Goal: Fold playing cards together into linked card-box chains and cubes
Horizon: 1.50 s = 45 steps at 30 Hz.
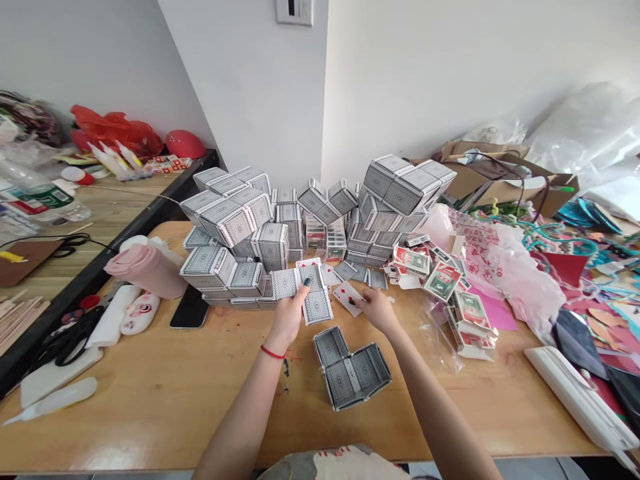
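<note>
My left hand (290, 313), with a red string round its wrist, pinches grey-patterned playing cards (317, 300) between thumb and fingers, backs facing up. To the right, the fingers of my right hand (379, 309) are closed on the edge of a face-up playing card (345, 297) with red diamonds. Between my forearms lies an L-shaped open box (345, 375) folded from the same grey cards. Loose cards (357, 272) lie just beyond my hands. Behind them stand stacked card blocks on the left (227, 213) and on the right (393, 200).
Red card boxes (443, 280) and a crumpled plastic bag (500, 253) lie to the right, near a white case (575, 387). On the left are a phone (189, 309), a pink roll (145, 269), black scissors (75, 337) and a glue bottle (55, 400). A wall closes off the back.
</note>
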Each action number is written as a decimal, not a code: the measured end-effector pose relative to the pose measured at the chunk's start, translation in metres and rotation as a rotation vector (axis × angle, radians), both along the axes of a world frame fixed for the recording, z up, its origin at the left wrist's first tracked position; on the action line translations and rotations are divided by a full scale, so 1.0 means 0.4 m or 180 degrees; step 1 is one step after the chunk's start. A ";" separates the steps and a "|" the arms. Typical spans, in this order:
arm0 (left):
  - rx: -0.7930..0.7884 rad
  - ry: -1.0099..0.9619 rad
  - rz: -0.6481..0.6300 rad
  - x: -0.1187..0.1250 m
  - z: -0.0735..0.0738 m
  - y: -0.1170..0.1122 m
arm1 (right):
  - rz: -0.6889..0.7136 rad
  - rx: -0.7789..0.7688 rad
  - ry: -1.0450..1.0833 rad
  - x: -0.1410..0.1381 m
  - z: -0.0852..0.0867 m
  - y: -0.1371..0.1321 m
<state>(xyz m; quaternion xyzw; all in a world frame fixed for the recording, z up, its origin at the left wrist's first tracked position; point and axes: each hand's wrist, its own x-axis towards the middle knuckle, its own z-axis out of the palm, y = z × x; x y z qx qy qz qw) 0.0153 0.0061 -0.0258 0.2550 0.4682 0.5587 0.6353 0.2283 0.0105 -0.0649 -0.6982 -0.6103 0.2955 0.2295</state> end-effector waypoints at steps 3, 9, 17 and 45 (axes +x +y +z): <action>0.0041 0.0109 -0.0073 -0.003 0.002 0.003 | 0.0205 -0.0054 0.0594 -0.004 0.041 -0.042; -0.0065 -0.0108 -0.0111 0.001 0.023 0.007 | 0.0268 -0.0237 0.2440 -0.034 0.115 -0.123; -0.0106 -0.0271 -0.0121 0.000 0.045 0.011 | 0.0035 -0.0015 0.2127 -0.044 0.135 -0.136; -0.0067 0.0040 -0.0515 0.014 0.039 0.017 | 0.1233 -0.1202 0.1741 -0.027 0.210 -0.076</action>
